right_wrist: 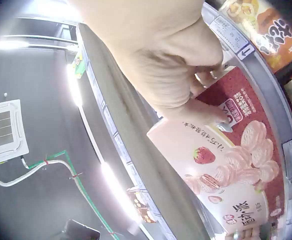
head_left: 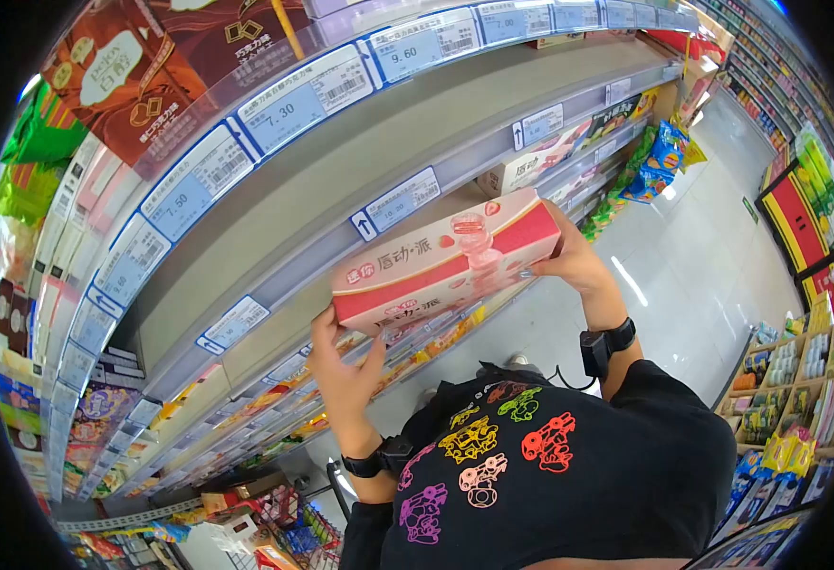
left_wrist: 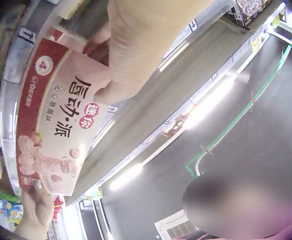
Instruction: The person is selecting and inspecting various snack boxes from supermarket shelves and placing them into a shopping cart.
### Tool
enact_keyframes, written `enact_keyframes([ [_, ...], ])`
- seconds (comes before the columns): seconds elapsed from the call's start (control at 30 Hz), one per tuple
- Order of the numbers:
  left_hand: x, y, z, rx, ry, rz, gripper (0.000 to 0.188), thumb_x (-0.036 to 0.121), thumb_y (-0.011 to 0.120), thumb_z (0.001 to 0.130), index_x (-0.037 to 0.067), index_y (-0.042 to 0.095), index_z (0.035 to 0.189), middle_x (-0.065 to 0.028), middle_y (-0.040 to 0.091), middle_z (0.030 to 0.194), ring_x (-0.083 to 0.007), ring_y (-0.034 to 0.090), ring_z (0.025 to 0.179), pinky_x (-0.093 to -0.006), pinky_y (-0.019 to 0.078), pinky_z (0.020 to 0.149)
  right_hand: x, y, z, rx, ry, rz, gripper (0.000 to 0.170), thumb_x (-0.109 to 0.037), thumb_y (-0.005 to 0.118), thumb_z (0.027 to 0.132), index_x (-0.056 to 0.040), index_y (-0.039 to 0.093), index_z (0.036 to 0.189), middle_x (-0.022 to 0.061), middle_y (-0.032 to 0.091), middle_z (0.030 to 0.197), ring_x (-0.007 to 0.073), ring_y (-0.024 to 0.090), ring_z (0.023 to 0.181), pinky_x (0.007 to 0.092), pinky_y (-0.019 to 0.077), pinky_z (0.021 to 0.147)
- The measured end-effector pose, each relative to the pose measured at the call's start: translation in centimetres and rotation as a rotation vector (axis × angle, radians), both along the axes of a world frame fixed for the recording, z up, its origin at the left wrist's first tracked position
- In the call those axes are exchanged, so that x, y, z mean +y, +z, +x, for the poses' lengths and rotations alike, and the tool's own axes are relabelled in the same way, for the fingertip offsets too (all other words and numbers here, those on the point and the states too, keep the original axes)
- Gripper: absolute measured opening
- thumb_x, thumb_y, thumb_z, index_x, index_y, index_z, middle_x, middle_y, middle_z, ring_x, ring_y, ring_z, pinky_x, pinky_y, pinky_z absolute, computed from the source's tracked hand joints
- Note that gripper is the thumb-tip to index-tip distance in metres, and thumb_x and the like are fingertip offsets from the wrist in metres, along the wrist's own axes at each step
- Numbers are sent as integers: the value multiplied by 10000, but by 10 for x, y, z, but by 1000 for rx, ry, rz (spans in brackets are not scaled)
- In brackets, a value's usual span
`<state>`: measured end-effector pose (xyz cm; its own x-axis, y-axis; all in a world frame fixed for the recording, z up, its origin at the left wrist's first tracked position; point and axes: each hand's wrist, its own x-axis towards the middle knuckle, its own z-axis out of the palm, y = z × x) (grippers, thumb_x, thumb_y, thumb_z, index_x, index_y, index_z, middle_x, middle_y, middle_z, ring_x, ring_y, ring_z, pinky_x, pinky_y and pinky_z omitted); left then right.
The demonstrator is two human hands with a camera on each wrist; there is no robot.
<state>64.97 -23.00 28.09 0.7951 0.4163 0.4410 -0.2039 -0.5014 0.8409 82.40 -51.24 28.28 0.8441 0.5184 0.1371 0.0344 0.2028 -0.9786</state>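
Note:
Between both hands is a long pink and white snack box [head_left: 445, 258] with strawberries and pink cakes printed on it, held up in front of the shelves. My left hand [head_left: 348, 375] grips its left end, thumb at the near lower edge. The right hand [head_left: 576, 264] holds the other end, with its thumb along the front. In the left wrist view, the left hand [left_wrist: 141, 55] bends over the box's corner, and the box's printed face [left_wrist: 61, 110] shows fully. Seen from the right wrist, the right thumb [right_wrist: 206, 116] presses on the red band; other fingers are partly hidden behind the box.
A shelf edge with price labels [head_left: 307, 109] curves across above the box, with brown chocolate-flavour boxes [head_left: 122, 81] on top. Behind the right hand, a similar pink and white box [head_left: 531, 169] stands on a lower shelf. A loaded shopping basket [head_left: 293, 527] is at lower left; tiled aisle floor [head_left: 683, 247] lies right.

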Motion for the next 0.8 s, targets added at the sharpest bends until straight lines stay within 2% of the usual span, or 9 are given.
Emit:
enact_keyframes([
  [0.13,2,-13,3,-206,61,-95,581,-25,647,658,-62,440,1200,-186,551,1142,-235,552,1067,-356,401,957,11,0,1,-310,-116,-222,830,12,730,597,-45,349,1332,50,493,1230,151,476,1145,298,375,971],
  [0.23,8,-28,5,-281,85,-121,575,-45,626,663,-70,434,1204,-197,528,1163,-258,527,1101,-371,386,975,24,4,-3,-369,-134,-206,756,-13,726,643,-46,367,1308,58,492,1221,143,459,1157,298,366,979],
  [0.33,12,-37,7,-290,117,0,589,-76,594,671,-66,400,1227,-207,502,1198,-271,509,1131,-364,374,991,37,-5,10,-633,-245,-226,701,-57,738,652,-58,413,1273,112,503,1210,234,474,1160,323,370,976],
  [0.4,10,-45,11,-298,145,63,603,-89,583,672,-64,381,1239,-213,486,1223,-277,499,1147,-360,371,998,43,-9,21,-907,-444,-275,667,-96,741,649,-74,450,1250,143,514,1193,315,476,1145,345,382,967],
  [0.5,6,-56,24,-324,178,50,614,-95,585,670,-64,375,1247,-212,468,1249,-281,482,1167,-363,369,1001,56,-25,34,-693,-397,-169,636,-100,726,669,-69,459,1245,142,511,1198,307,483,1141,353,389,963],
  [0.63,3,-55,36,-333,220,-78,580,-63,604,694,-56,408,1240,-206,475,1240,-283,478,1167,-363,349,1003,69,-33,39,-742,-459,-358,651,-80,714,676,-31,443,1265,163,536,1186,321,525,1100,367,416,941],
  [0.67,2,-52,39,-333,239,-112,565,-43,617,704,-51,421,1234,-207,482,1229,-286,482,1159,-364,344,1002,70,-30,39,-754,-453,-367,671,-88,725,675,-27,434,1277,158,551,1177,298,535,1104,358,422,936],
  [0.77,0,-35,45,-175,304,57,538,6,599,739,-39,417,1243,-213,498,1219,-298,492,1137,-359,341,985,72,-19,55,-501,-107,-253,664,-84,724,683,-17,433,1276,144,552,1178,249,534,1110,342,427,928],
  [0.8,1,-34,48,-165,314,57,433,33,563,807,-26,456,1223,-179,508,1239,-271,488,1138,-362,329,1002,72,-25,62,-475,-103,-227,651,-78,712,700,-2,424,1278,133,559,1158,205,545,1071,330,442,901],
])
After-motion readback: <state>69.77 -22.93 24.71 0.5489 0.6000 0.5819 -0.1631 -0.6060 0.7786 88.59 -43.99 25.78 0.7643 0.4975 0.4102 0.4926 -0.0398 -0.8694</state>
